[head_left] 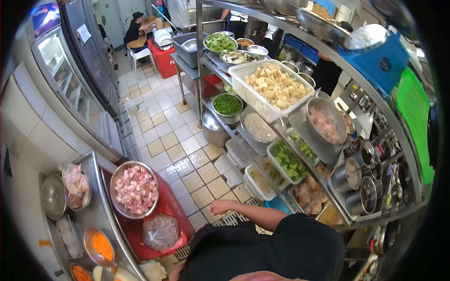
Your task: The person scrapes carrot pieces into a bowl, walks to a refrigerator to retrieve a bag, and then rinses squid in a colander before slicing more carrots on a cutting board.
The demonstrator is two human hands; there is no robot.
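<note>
My right hand (224, 208) hangs over the tiled floor in front of my body, its fingers curled in with nothing seen in them. Just a bit of my left hand (176, 272) shows at the bottom edge, beside a pale cloth or bag (153, 270); its fingers are hidden. Left of my right hand, a steel bowl of pink chopped meat (136, 189) sits on a red box (180, 213), with a clear bag of ground meat (161, 231) close by. Steel bowls of shredded carrot (102, 247) stand on the counter (123, 248) at lower left.
A shelf rack (276, 133) on the right holds a white basket of cubed food (275, 86), a bowl of greens (227, 104) and broccoli (287, 159). Fridges (63, 75) line the left. A seated person (135, 33) is at the back; others stand behind the rack.
</note>
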